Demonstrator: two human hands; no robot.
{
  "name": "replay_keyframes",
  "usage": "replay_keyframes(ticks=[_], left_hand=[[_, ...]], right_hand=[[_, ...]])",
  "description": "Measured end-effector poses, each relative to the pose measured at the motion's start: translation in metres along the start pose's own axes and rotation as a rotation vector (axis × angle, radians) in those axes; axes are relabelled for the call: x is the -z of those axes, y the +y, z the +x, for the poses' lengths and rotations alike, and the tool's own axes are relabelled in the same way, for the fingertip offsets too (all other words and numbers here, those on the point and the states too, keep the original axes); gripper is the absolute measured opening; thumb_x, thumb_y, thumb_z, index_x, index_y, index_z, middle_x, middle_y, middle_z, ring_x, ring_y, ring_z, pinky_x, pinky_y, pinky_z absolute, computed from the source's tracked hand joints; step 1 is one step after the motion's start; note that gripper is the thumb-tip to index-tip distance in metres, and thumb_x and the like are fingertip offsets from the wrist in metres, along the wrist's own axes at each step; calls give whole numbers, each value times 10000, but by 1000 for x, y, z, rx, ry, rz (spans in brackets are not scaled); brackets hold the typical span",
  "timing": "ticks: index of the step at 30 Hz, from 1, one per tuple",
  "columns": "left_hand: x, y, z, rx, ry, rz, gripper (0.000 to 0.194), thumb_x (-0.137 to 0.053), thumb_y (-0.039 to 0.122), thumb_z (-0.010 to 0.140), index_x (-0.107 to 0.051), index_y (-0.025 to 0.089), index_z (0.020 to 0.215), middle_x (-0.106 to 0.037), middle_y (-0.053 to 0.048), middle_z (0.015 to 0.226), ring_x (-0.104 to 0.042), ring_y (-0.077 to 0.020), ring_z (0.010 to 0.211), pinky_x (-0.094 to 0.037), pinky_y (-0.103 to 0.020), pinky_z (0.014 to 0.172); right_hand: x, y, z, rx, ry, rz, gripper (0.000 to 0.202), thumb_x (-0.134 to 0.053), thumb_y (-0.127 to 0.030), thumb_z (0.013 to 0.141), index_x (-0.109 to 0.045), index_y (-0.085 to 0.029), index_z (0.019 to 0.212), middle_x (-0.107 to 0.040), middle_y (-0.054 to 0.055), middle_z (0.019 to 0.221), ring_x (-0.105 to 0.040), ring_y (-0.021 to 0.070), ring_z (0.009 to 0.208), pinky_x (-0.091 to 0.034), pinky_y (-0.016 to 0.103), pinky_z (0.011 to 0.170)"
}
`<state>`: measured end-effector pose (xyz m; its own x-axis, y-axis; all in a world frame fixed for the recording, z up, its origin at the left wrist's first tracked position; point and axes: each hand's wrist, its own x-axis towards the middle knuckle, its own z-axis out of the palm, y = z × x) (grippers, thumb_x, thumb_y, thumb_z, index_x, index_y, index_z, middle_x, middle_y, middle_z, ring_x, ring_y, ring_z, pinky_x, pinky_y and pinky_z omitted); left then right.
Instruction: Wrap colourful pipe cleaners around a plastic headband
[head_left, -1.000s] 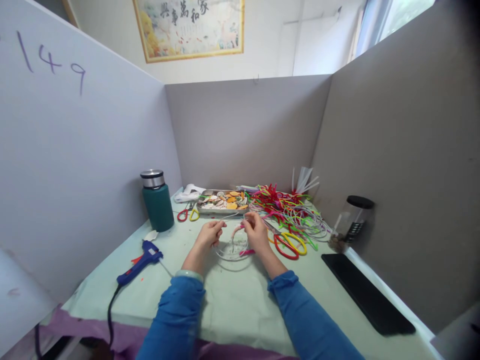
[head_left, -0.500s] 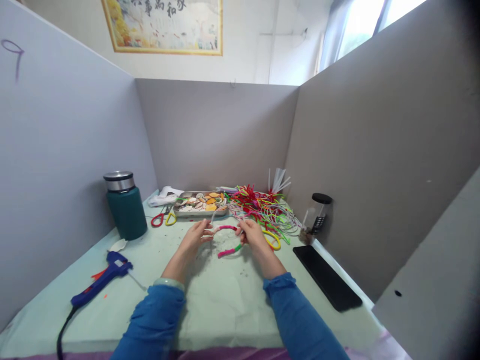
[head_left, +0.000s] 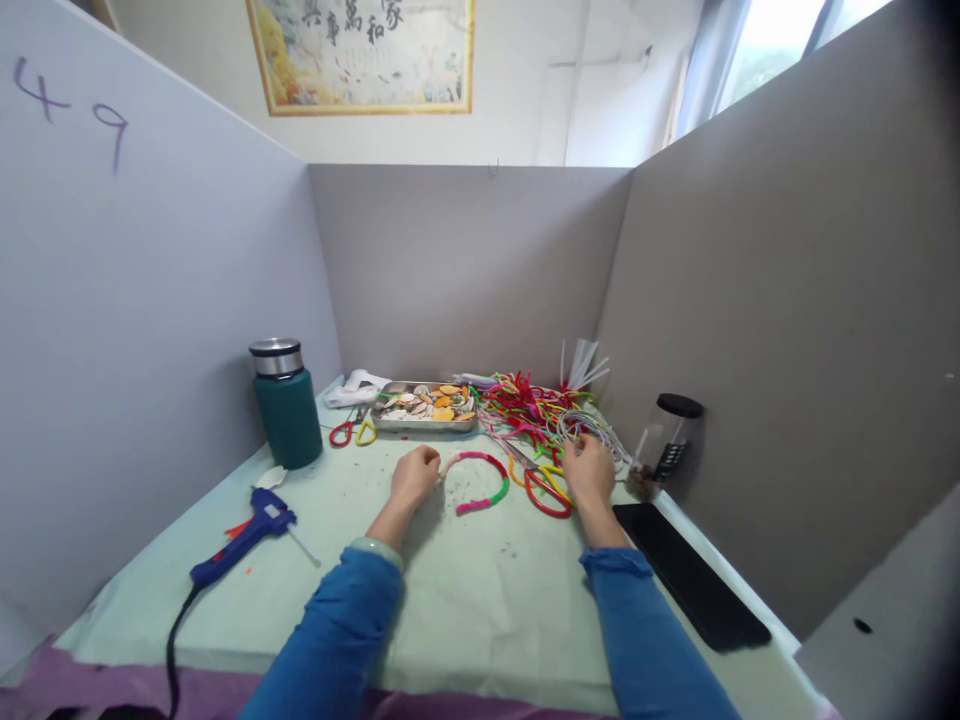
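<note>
A curved open ring wrapped in pink, red and green yarn (head_left: 504,488) lies over the table, its pale end at the fingertips of my left hand (head_left: 415,476). That hand is closed in a pinch on the end. My right hand (head_left: 589,472) is farther right, in front of a coil of grey cord (head_left: 581,424). Its fingers are bent together, and what they hold, if anything, cannot be made out. Red-handled scissors (head_left: 546,492) lie just left of the right hand, with a yellow loop (head_left: 556,472) beside them.
At the back are a metal tray of shells (head_left: 424,428), a heap of coloured cords (head_left: 525,405) and smaller scissors (head_left: 342,434). A green flask (head_left: 289,420) and a blue glue gun (head_left: 244,545) are on the left. On the right are a lidded jar (head_left: 664,450) and a black phone (head_left: 690,575).
My right hand has left the ring and moved right to the grey cord, uncovering the scissors. My left hand stays at the ring's pale end. The view has shifted left.
</note>
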<state>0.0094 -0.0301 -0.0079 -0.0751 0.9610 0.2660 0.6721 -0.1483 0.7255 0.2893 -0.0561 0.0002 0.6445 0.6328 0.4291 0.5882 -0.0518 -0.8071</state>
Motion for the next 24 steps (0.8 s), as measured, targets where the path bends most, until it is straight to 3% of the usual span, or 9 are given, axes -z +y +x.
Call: replay_keyframes(ticks=[4,7,12,16,20,24], left_hand=[[-7,7,-4,21,-33,284,204,-626,366,676,-633,163,660,-658,-161,843,-595,-280,834,-386,-308,666],[-10,10,-9,15,-35,339,232,-592,381,707,-636,155,676,-654,-182,871,-600,-285,834,-383,-307,655],[-4,6,-9,59,40,217,245,-526,395,763,-638,182,721,-670,-146,807,-602,-267,798,-373,-311,634],[5,3,-6,96,126,-224,160,-581,328,735,-618,178,777,-649,-68,696,-577,-173,662,-385,-258,598],[8,4,-8,245,-18,-662,231,-619,339,715,-615,123,796,-614,-47,656,-490,-96,469,-373,-216,463],[6,5,-12,370,-200,-817,199,-675,279,682,-619,92,722,-608,-66,622,-494,-85,427,-337,-190,390]], right_hand=[[-23,-18,-38,430,-284,-223,217,-479,-256,806,-684,-194,836,-683,91,823,-613,202,745,-405,287,657],[-42,-34,-58,525,-369,-366,178,-521,-245,787,-685,-184,816,-680,113,840,-615,203,743,-397,276,620],[-59,-47,-69,479,-395,-458,136,-560,-198,735,-686,-149,739,-678,165,759,-622,243,692,-399,310,598],[-64,-51,-70,439,-339,-283,213,-474,-232,791,-680,-180,796,-686,112,755,-615,221,667,-405,300,601],[-64,-50,-71,353,-292,175,275,-435,-330,821,-666,-195,883,-687,42,776,-606,189,697,-424,264,625],[-61,-44,-73,299,-286,359,313,-448,-377,812,-668,-167,885,-657,34,677,-579,180,639,-420,258,613]])
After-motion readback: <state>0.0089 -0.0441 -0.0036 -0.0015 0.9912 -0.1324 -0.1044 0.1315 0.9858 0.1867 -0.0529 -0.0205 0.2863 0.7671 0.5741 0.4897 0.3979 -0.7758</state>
